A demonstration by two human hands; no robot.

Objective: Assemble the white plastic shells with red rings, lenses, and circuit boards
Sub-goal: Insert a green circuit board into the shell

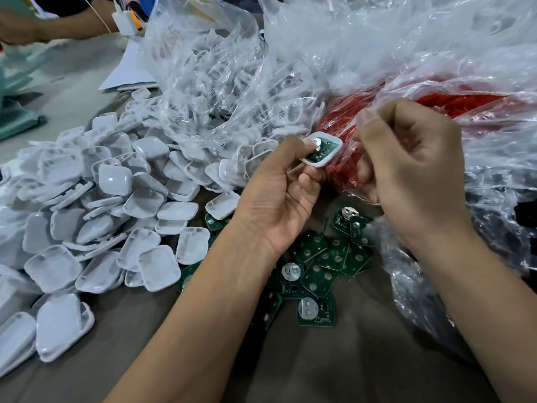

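Note:
My left hand (279, 196) grips a white plastic shell (334, 141) with a green circuit board seated inside it, thumb pressing on the board. My right hand (406, 170) is curled against the clear bag of red rings (465, 103), fingers pinching the plastic film at the bag's edge just right of the shell. A heap of loose white shells (110, 216) covers the table on the left. Green circuit boards (322, 266) lie scattered below my hands, some with round silver battery clips.
A clear bag of white plastic parts (209, 77) stands behind the shell heap. More crumpled clear plastic (421, 286) lies at the right. Another person's arm (58, 24) rests at the far left beside a white charger (125, 21) and white paper sheets (128, 71).

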